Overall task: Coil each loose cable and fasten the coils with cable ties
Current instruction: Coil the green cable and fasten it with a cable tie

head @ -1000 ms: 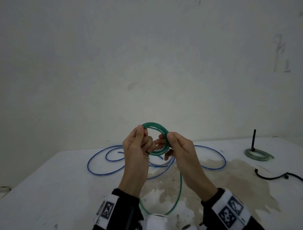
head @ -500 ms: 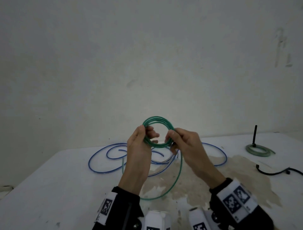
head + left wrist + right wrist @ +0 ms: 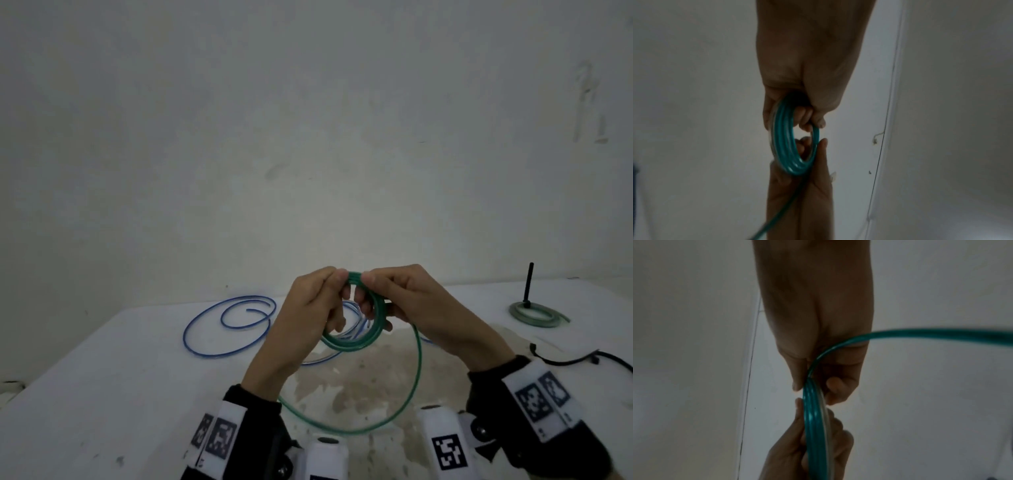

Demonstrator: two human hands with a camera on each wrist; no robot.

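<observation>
A white table (image 3: 102, 394) stands against a pale wall, seen from above the person's own hands. At the far left of the table a blue cable (image 3: 219, 329) lies loose in wide open curves, not yet coiled. In the middle, held up above the table, is a small coil of green cable (image 3: 356, 339), several turns lying side by side. The left hand (image 3: 301, 329) pinches the top left of the coil between thumb and curled fingers; just beside it the right hand (image 3: 411, 308) pinches the top right, its fingers hooked through the ring. From under the right hand a loose green tail (image 3: 416, 373) swings down in a wide arc toward the person and back under the left wrist, still to be wound in. Farther right on the table lies a pale green coil (image 3: 537, 313) with a black tie (image 3: 529, 284) standing upright from it, which looks already fastened. At the far right edge a thin black cable tie (image 3: 582, 359) lies flat. The risk, as I judge it, is that the springy turns fan apart if either pinch loosens while the tail is fed round, or the tail may snag the blue cable beneath.
</observation>
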